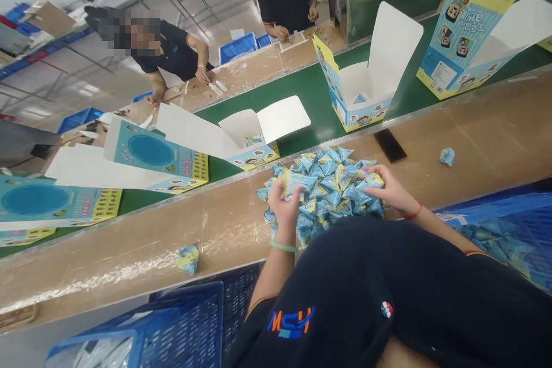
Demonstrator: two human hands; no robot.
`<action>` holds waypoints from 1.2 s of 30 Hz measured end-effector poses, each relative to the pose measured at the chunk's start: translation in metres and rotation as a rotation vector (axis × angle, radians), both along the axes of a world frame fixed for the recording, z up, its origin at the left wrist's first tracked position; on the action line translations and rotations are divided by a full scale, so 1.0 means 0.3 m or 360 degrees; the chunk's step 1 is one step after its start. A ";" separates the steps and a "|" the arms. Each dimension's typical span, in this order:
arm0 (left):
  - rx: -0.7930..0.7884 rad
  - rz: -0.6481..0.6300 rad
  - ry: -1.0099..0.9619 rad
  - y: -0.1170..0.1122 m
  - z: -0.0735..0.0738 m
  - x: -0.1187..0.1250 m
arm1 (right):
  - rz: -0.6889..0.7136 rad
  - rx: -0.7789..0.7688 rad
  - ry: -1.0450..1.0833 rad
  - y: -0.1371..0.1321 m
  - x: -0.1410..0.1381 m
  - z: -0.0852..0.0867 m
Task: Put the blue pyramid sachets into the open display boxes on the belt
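A heap of small blue and yellow packets (328, 187) lies on the brown worktop (129, 253) in front of me. My left hand (284, 201), with a green band on its wrist, is closed round a packet at the heap's left side. Over on the heap's right side, my right hand (386, 187), with a red cord on its wrist, grips another packet. Beyond the heap, open printed boxes (366, 92) stand on the green conveyor belt (310, 89).
One loose packet (188, 257) lies left on the worktop, another (447, 156) to the right, near a black phone (390, 145). Blue crates (181, 322) stand below the worktop on both sides. Two people in dark shirts (172, 49) work across the belt.
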State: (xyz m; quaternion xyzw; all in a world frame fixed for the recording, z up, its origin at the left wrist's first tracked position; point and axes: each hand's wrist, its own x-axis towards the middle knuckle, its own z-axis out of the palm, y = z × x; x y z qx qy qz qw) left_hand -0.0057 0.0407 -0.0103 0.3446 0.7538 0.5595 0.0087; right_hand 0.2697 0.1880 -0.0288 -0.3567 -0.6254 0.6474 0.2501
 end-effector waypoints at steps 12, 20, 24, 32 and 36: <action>-0.0613 -0.0591 0.0283 0.001 -0.231 0.041 | -0.0162 0.0844 0.0165 0.021 -0.052 0.278; -0.0476 -0.0421 0.0275 -0.017 -0.249 0.036 | 0.0163 0.0960 0.0081 0.018 -0.068 0.221; -0.0344 -0.0261 0.0226 0.011 -0.222 0.006 | 0.0609 0.0917 -0.0031 0.024 -0.101 0.074; -0.0349 -0.0952 0.0430 0.546 -0.001 -0.007 | 0.0713 0.0826 -0.0282 0.138 -0.237 -0.209; -0.0901 -0.1161 0.0500 0.873 0.010 0.036 | 0.0615 0.0911 -0.0314 0.137 -0.257 -0.245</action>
